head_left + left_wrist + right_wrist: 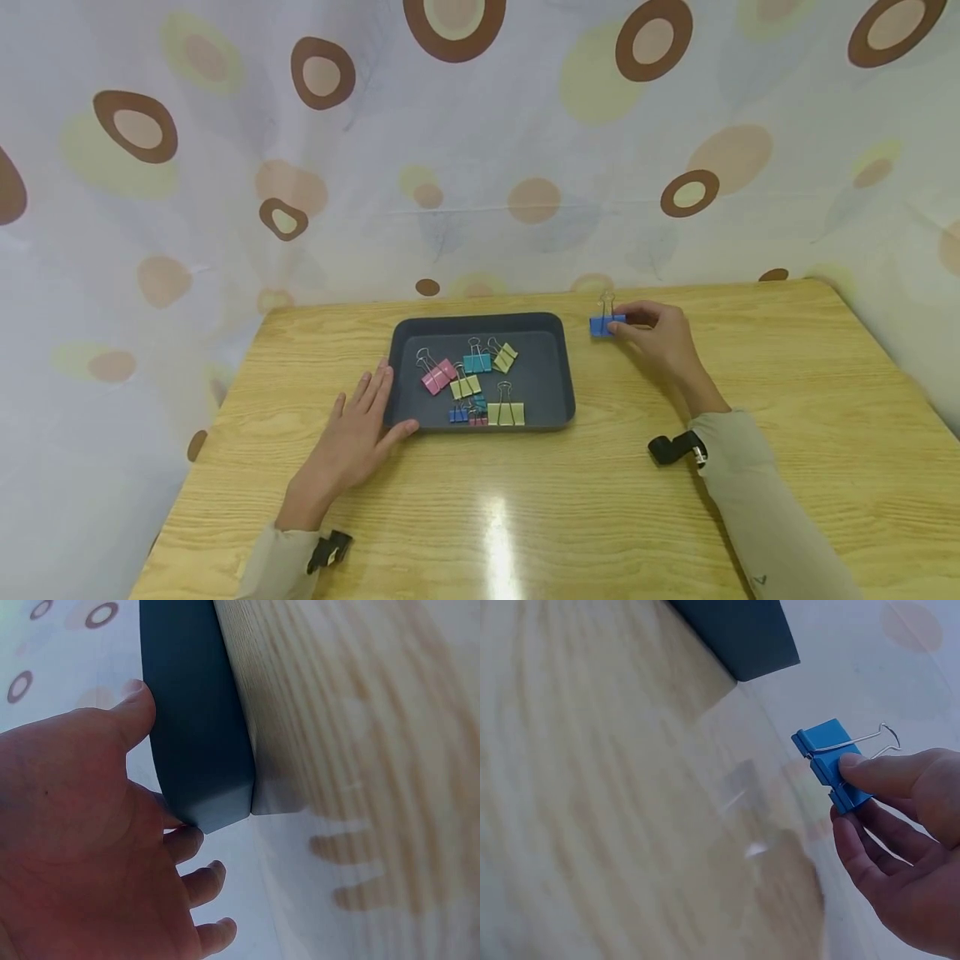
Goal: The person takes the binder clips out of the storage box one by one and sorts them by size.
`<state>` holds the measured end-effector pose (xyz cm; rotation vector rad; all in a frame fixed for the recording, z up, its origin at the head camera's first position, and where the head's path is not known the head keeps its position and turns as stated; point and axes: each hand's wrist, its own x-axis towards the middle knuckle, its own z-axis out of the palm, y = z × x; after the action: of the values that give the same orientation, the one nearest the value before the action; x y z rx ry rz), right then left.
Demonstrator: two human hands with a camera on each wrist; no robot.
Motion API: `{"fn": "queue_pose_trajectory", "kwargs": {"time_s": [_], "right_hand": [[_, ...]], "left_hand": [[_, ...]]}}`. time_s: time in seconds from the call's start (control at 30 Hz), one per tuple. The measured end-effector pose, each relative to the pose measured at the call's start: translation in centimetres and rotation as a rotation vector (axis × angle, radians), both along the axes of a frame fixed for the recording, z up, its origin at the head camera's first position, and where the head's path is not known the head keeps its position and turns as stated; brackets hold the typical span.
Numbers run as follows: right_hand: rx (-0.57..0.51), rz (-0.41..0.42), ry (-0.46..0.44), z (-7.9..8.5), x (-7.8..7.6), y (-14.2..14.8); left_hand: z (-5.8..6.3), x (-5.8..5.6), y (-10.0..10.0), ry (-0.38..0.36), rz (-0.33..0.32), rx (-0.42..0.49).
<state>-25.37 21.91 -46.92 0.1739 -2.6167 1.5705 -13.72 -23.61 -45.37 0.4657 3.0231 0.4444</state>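
Note:
A large blue binder clip (pixel 601 326) is pinched between the thumb and fingers of my right hand (pixel 663 337), just right of the tray. Its wire handles point up in the head view; the right wrist view shows the blue clip (pixel 829 750) held above the tabletop. My left hand (pixel 348 437) rests with straight fingers against the left side of the dark grey tray (pixel 480 322), thumb at the front rim. In the left wrist view the thumb touches the tray wall (pixel 199 712). Inside the tray lie pink (pixel 438 377), teal (pixel 477 363), yellow (pixel 506 414) and small blue (pixel 458 415) binder clips.
The wooden table (pixel 480 508) reaches back to a patterned cloth (pixel 480 150) hanging behind it. Black straps with small devices sit at both wrists, the right strap (pixel 671 448) and the left strap (pixel 328 552), near the beige sleeves.

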Motion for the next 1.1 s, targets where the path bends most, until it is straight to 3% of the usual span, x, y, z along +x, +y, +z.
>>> {"fn": "queue_pose_trajectory", "kwargs": {"time_s": [0.17, 0.87, 1.1], "right_hand": [[0.040, 0.004, -0.073, -0.4, -0.1, 0.1], [0.118, 0.045, -0.075, -0.4, 0.0, 0.0], [0.115, 0.052, 0.032, 1.3, 0.6, 0.7]], "left_hand": [[0.0, 0.0, 0.0, 0.003, -0.001, 0.000], [0.3, 0.2, 0.0, 0.006, 0.002, -0.001], [0.2, 0.1, 0.0, 0.018, -0.001, 0.003]]}}
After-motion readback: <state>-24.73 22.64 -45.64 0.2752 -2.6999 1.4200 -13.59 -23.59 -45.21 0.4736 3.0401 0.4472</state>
